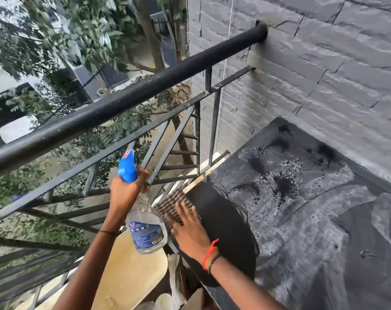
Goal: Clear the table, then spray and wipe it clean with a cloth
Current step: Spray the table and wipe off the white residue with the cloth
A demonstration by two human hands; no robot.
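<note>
Grips clear plastic spray bottle (146, 233) with blue top in left hand (127, 191), presses flat right hand (190, 231), fingers straight, on brown checked cloth (172, 203), at edge of dusty black table (313, 231), wet spots.

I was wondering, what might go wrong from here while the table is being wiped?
The cloth lies at the edge of the table beside the railing, under the right hand; an outward stroke might push it off. The spray bottle in the left hand hangs off the table, by the railing's gaps; a slip could drop it.
</note>
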